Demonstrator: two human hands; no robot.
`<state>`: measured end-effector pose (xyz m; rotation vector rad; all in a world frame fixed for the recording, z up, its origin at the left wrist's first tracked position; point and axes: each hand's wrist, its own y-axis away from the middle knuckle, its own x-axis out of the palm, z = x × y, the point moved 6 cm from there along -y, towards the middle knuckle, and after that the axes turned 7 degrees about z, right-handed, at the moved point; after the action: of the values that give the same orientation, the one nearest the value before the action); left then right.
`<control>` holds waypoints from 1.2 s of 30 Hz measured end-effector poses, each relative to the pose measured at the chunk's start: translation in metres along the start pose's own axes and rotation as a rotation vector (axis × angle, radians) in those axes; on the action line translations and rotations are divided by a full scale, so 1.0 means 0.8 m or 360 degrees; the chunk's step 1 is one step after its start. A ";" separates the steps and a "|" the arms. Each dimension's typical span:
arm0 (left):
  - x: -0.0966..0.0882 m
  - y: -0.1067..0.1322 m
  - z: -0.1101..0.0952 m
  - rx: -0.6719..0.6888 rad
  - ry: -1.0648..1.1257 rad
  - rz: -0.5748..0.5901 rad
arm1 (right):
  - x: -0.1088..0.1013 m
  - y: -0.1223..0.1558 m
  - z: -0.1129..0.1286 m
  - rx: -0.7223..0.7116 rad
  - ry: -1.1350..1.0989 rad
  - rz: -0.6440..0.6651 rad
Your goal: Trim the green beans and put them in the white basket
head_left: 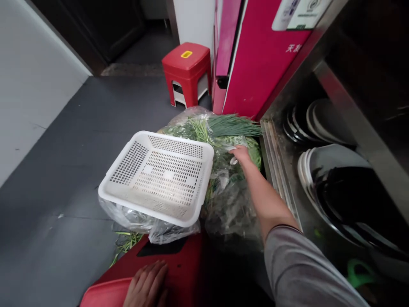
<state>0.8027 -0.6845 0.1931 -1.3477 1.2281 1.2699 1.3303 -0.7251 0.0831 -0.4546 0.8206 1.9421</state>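
Observation:
My right hand [241,154] reaches forward and closes on a whitish, bunched part of a clear plastic bag [236,209] among leafy greens. Just beyond it, long thin green stalks [234,125], like chives or scallions, lie on the pile. A white perforated plastic basket [169,170] with nothing in it rests on the bagged greens, left of this hand. At the bottom, my left hand [147,283] lies with its fingers stretched over the edge of a red plastic surface [179,264]; its thumb is mostly hidden.
A red stool [187,68] stands ahead beside a pink cabinet [255,55]. To the right, a metal shelf [361,115] holds several large plates [335,157]. Loose green stems [128,242] lie on the dark floor [64,170] near the basket.

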 end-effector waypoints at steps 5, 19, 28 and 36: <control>0.000 0.000 -0.005 -0.0094 0.0022 -0.0001 | -0.067 0.021 0.027 0.0067 -0.0546 -0.0215; -0.001 -0.015 -0.017 -0.0225 0.0176 0.0027 | -0.189 0.168 0.206 -0.0498 -0.1355 -0.0207; 0.006 -0.018 0.001 -0.0502 0.1149 -0.0290 | -0.249 0.417 0.307 -0.0952 -0.1083 0.0248; -0.115 0.103 0.063 -0.1164 0.2766 -0.1219 | -0.222 0.607 0.347 -0.1190 -0.1023 0.0633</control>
<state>0.7160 -0.6367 0.2830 -3.2641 0.8644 -0.3992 0.9974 -0.7991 0.5612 -0.0580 -0.2760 2.5301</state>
